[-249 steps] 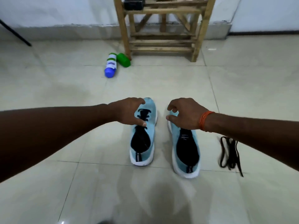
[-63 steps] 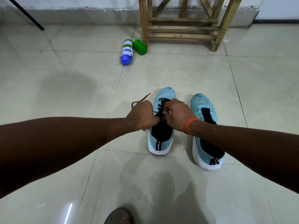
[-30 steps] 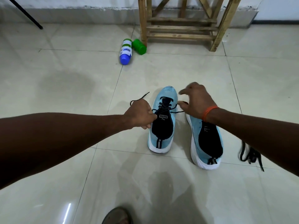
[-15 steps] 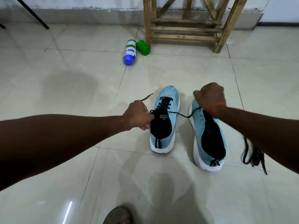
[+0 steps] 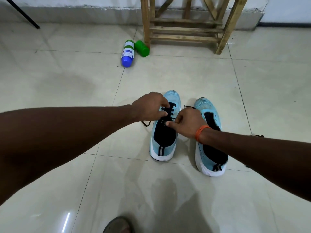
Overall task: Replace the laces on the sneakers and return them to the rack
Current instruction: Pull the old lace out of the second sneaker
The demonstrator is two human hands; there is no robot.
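Note:
Two light-blue sneakers with black tongues and white soles stand side by side on the tiled floor, toes away from me. The left sneaker (image 5: 165, 140) carries a black lace (image 5: 171, 110) through its upper eyelets. My left hand (image 5: 149, 106) pinches the lace over the eyelets. My right hand (image 5: 188, 124), with an orange band at the wrist, pinches the other lace end by the tongue label. One loose lace end (image 5: 146, 123) trails on the floor left of the shoe. The right sneaker (image 5: 209, 140) has no lace in it. My right forearm hides most of a spare black lace (image 5: 257, 136).
The wooden shoe rack (image 5: 185, 29) stands against the far wall. A blue-capped white bottle (image 5: 127, 53) and a green bottle (image 5: 142, 48) lie by its left leg. A dark tripod leg (image 5: 21, 14) crosses the top left. A sandal toe (image 5: 117, 225) shows at the bottom edge.
My right hand came back from above the right sneaker to the left sneaker's tongue. My left hand moved forward onto the eyelets. The taut lace stretch is gone.

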